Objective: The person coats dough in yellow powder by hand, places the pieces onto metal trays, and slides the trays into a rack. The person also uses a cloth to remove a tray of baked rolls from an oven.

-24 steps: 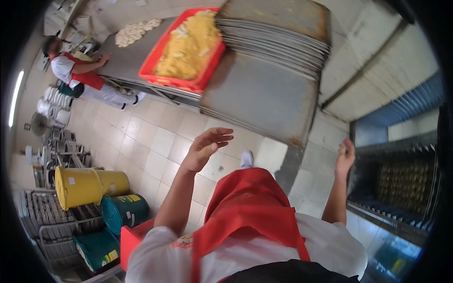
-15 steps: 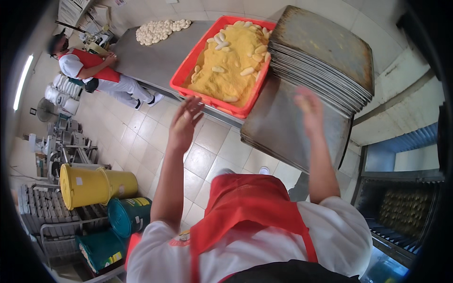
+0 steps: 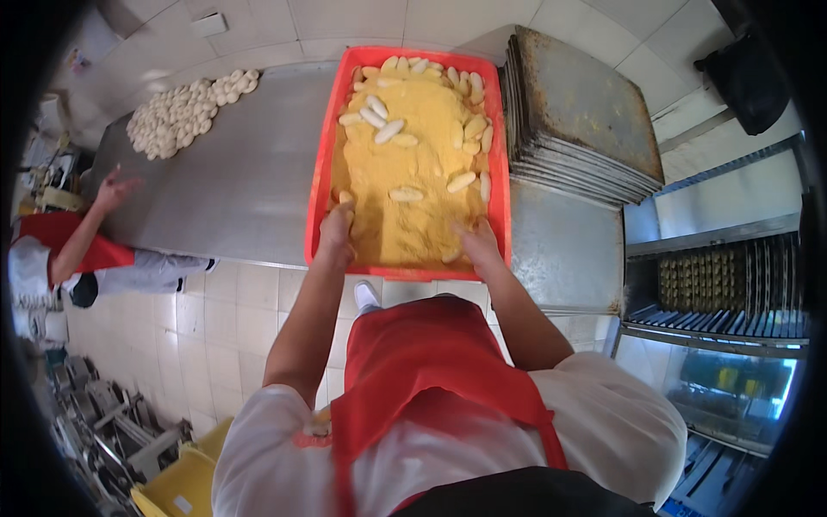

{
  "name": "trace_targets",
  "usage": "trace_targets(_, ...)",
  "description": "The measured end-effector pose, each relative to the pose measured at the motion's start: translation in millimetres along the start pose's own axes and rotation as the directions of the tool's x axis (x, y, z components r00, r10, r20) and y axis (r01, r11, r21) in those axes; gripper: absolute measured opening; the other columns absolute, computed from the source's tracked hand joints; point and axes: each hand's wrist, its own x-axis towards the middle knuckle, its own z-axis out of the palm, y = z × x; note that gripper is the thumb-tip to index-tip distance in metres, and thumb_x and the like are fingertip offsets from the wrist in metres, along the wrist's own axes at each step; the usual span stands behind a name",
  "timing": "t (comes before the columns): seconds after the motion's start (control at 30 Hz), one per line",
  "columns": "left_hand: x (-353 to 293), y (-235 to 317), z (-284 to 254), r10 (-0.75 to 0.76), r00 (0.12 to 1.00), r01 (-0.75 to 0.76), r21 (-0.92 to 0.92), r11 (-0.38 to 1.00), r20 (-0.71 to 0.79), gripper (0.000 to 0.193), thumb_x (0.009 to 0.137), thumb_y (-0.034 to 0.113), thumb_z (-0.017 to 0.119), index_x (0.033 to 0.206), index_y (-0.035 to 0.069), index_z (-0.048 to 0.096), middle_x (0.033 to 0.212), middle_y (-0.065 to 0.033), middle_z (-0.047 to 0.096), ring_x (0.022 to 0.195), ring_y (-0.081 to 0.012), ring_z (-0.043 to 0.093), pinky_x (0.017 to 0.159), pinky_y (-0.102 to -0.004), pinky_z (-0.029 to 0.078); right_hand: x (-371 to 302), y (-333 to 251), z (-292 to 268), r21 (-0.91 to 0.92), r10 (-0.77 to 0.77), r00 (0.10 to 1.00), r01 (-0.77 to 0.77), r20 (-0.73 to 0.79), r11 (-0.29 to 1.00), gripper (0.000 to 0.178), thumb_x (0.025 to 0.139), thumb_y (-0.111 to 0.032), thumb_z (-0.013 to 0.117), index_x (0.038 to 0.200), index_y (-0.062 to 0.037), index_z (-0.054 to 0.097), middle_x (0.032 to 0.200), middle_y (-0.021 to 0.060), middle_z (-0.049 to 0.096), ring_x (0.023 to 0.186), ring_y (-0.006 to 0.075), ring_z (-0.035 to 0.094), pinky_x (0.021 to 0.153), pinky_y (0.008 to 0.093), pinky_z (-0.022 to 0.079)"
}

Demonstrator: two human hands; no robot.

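A red plastic tub [image 3: 322, 172] on the worktop holds yellow, crumbly meal [image 3: 388, 233] with several pale, oval dough pieces [image 3: 406, 195] on and in it. My left hand [image 3: 337, 234] is inside the tub's near left corner, beside a meal-coated dough piece [image 3: 346, 198]; its fingers are partly hidden, so its grip is unclear. At the near right corner, my right hand [image 3: 479, 239] reaches into the meal with fingers apart. Close to those fingertips a dough piece [image 3: 451, 256] lies partly buried. More dough pieces line the tub's far and right sides.
Flat metal trays [image 3: 594, 112] are stacked right of the tub, above another tray surface [image 3: 564, 241]. Round dough balls [image 3: 181, 116] lie on the steel worktop [image 3: 258, 164]. A co-worker's hand [image 3: 114, 191] is at its left end. A rack [image 3: 732, 280] with filled trays stands right.
Both my hands have come down from the air into the tub's near end. My view has swung round, bringing the tub in front of me. The co-worker's arm now stretches over the worktop.
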Motion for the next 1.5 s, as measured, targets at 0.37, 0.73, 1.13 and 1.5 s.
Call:
trace_targets(0.37, 16, 81, 75, -0.045, 0.967, 0.083, -0.144, 0.986, 0.249, 0.072, 0.1, 0.034, 0.065, 0.157, 0.003, 0.034, 0.153, -0.0177, 0.049, 0.137, -0.0297, 0.051, 0.114, -0.049, 0.041, 81, -206, 91, 0.461, -0.126, 0.991, 0.091, 0.045, 0.883, 0.076, 0.088, -0.033, 0.081, 0.147, 0.0012, 0.049, 0.146, 0.0155, 0.057, 0.133, 0.0322, 0.053, 0.108, 0.0455, 0.046)
trace_targets(0.73, 78, 72, 57, 0.039, 0.964, -0.031, 0.036, 0.999, -0.261, 0.066, 0.103, 0.036, 0.06, 0.154, -0.001, 0.039, 0.149, -0.0154, 0.05, 0.135, -0.0245, 0.05, 0.112, -0.0392, 0.04, 124, -263, 148, -0.8, -0.577, 0.754, 0.537, 0.313, 0.267, 0.055, 0.089, -0.04, 0.072, 0.138, -0.0164, 0.064, 0.154, 0.0141, 0.049, 0.139, 0.0374, 0.048, 0.116, 0.0525, 0.038)
trace_targets(1.13, 27, 67, 80, -0.267, 0.953, 0.224, 0.257, 0.94, 0.145, 0.073, 0.1, 0.032, 0.07, 0.157, 0.006, 0.035, 0.141, -0.0143, 0.059, 0.116, -0.0239, 0.066, 0.095, -0.0363, 0.056, 45, -109, 86, -0.139, -0.314, 0.942, 0.298, -0.116, 0.944, 0.074, 0.082, -0.02, 0.073, 0.151, -0.0102, 0.048, 0.151, 0.0219, 0.047, 0.138, 0.0378, 0.048, 0.109, 0.0445, 0.046)
trace_targets(1.5, 37, 53, 24, 0.196, 0.853, -0.521, 0.775, 0.358, 0.484, 0.047, 0.1, 0.028, 0.066, 0.14, 0.005, 0.058, 0.106, -0.0199, 0.072, 0.094, -0.0273, 0.07, 0.086, -0.0386, 0.055, 5, -72, 3, -0.253, -0.31, 0.943, 0.272, -0.124, 0.928, 0.045, 0.092, -0.022, 0.071, 0.129, -0.0021, 0.058, 0.102, 0.0186, 0.072, 0.097, 0.0296, 0.071, 0.087, 0.0418, 0.055)
